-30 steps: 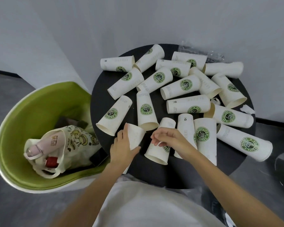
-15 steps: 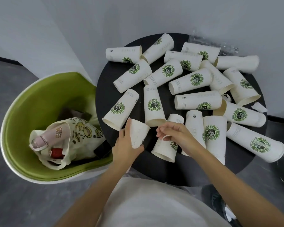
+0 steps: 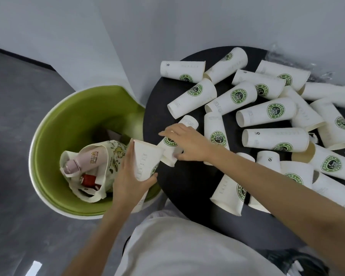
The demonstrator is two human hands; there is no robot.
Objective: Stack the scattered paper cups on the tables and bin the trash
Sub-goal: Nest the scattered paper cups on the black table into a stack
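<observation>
paper cup clasped by left hand, grip wrapped round it, right hand grip curled round lying cup

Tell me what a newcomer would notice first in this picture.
A heap of paper cups lying on their sides covers most of the round black table on the right. At its left edge the left hand holds a raised cup while the right hand grips a toppled cup. Left of the table sits a bright green chair with a cloth bag in it.
</observation>
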